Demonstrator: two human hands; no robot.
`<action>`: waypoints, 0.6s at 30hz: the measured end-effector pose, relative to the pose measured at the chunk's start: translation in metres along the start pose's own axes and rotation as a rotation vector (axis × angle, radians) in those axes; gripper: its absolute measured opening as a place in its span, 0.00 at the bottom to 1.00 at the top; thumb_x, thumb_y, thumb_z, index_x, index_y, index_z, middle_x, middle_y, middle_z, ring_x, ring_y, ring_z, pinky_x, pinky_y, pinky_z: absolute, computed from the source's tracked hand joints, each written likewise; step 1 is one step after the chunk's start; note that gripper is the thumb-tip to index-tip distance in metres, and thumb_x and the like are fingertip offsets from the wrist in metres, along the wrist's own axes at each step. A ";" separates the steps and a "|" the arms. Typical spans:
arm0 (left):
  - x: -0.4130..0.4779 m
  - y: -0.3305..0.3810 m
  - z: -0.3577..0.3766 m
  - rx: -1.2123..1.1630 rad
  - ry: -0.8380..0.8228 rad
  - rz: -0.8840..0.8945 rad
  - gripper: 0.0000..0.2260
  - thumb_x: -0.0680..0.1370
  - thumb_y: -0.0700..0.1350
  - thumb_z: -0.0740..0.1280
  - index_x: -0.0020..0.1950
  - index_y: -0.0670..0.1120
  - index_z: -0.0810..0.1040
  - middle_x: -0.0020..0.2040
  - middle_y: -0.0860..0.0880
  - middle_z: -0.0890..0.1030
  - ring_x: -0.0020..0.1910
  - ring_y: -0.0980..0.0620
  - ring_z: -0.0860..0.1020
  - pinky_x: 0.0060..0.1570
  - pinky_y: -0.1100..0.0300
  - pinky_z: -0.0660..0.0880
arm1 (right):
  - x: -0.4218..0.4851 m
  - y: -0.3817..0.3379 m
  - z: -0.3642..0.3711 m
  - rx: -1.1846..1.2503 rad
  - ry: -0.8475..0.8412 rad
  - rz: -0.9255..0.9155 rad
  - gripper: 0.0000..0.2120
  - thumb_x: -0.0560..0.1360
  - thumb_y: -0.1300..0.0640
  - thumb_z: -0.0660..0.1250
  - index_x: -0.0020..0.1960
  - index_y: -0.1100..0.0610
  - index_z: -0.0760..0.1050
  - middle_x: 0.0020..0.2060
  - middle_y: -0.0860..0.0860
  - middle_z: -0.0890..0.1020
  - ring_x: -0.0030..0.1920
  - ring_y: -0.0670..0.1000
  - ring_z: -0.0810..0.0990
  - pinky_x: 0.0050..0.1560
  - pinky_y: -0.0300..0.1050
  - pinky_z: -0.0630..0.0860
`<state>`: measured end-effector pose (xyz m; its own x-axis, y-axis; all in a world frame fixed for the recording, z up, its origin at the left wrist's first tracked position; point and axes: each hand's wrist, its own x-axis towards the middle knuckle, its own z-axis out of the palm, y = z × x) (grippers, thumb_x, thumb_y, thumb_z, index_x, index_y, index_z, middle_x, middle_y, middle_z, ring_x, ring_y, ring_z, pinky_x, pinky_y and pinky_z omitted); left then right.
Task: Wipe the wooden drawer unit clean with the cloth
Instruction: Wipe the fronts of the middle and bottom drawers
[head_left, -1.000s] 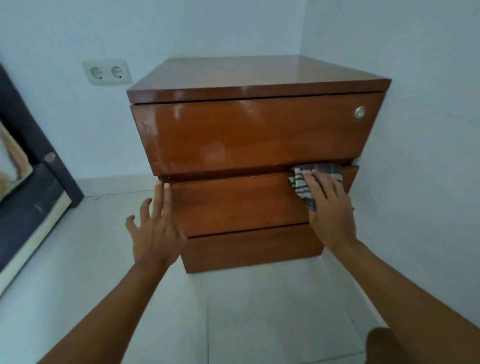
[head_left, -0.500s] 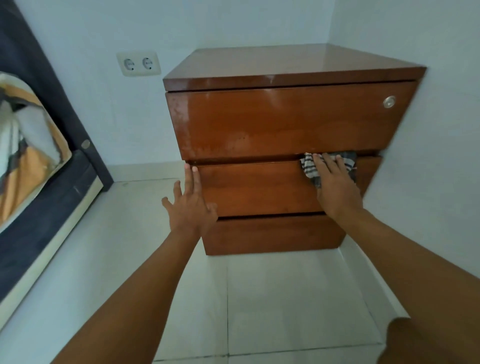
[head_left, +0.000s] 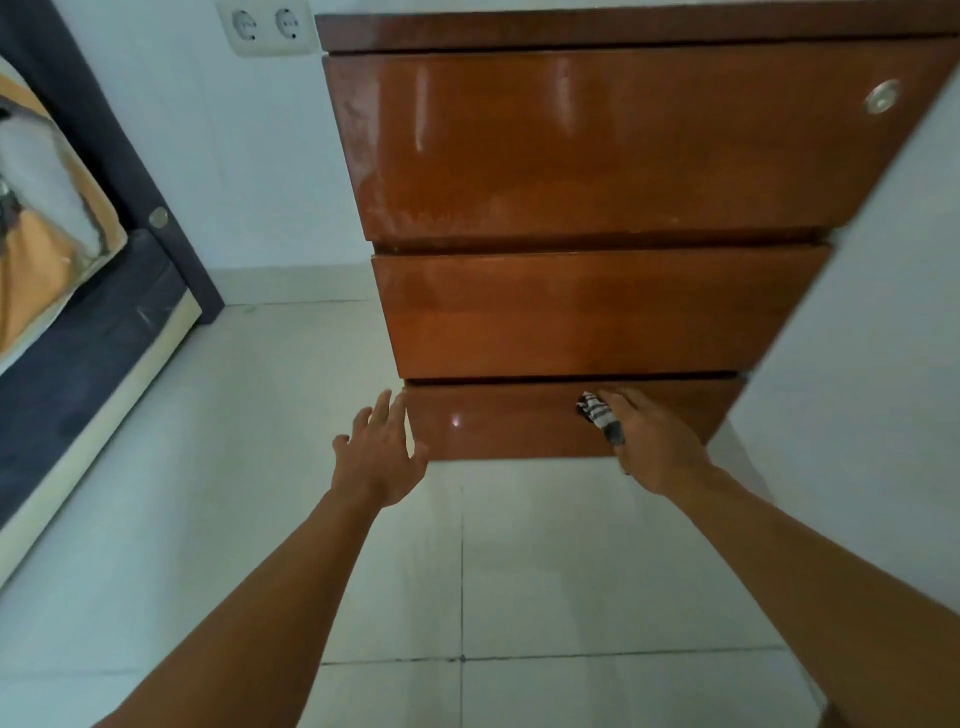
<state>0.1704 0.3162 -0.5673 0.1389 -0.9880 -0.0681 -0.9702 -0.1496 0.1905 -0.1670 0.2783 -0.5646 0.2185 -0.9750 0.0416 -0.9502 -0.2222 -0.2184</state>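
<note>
Half a second ago the right hand and cloth were at the top right of the middle drawer front. Both have since dropped to the lowest panel. The left hand has come down with them, from the left end of the middle drawer to the left end of the bottom one, and the camera has tipped lower and closer.

Head view: the wooden drawer unit fills the upper right of the picture, standing in a room corner. Its right side is tight against the wall. The right hand lies on the bottom panel, right of its middle. Its fingers are stretched nearly straight and press the striped cloth flat to the wood. Only a bunched end of the cloth shows past the fingers. This looks like a flat-palm hold, meant to spread pressure while rubbing rather than to grip.

The left hand is wide open with fingers spread and holds nothing. Its fingertips are at the left edge of the same panel, touching or just beside it, probably to steady the body for the low reach.

The top drawer front carries a round lock near its right end and pale smears along its left and lower edges, so it may want another pass. The middle drawer looks evenly glossy.

Left of the unit are a double socket on the back wall and, farther off, a dark bed base. Pale floor tiles lie in front.
</note>
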 end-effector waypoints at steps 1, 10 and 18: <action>0.005 -0.001 0.004 -0.002 -0.003 0.004 0.35 0.81 0.60 0.59 0.84 0.52 0.48 0.84 0.47 0.52 0.81 0.40 0.57 0.71 0.34 0.64 | 0.006 0.000 0.004 -0.011 0.006 -0.003 0.33 0.76 0.59 0.69 0.79 0.53 0.62 0.76 0.52 0.67 0.64 0.62 0.75 0.63 0.58 0.76; 0.038 0.018 0.022 0.016 0.011 -0.002 0.38 0.80 0.62 0.60 0.84 0.49 0.47 0.83 0.49 0.51 0.80 0.39 0.56 0.70 0.34 0.64 | 0.041 -0.006 0.032 -0.095 -0.113 0.089 0.39 0.79 0.55 0.66 0.82 0.53 0.47 0.81 0.50 0.52 0.68 0.63 0.70 0.66 0.58 0.72; 0.039 0.022 0.027 0.015 0.061 -0.005 0.36 0.77 0.63 0.62 0.81 0.49 0.55 0.82 0.48 0.55 0.82 0.36 0.42 0.73 0.27 0.51 | 0.044 -0.012 0.032 -0.043 -0.121 0.131 0.36 0.80 0.57 0.65 0.81 0.53 0.49 0.80 0.51 0.52 0.68 0.66 0.68 0.65 0.59 0.72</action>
<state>0.1487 0.2753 -0.5924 0.1554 -0.9878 -0.0088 -0.9722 -0.1545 0.1759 -0.1392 0.2383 -0.5914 0.1151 -0.9881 -0.1022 -0.9803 -0.0963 -0.1727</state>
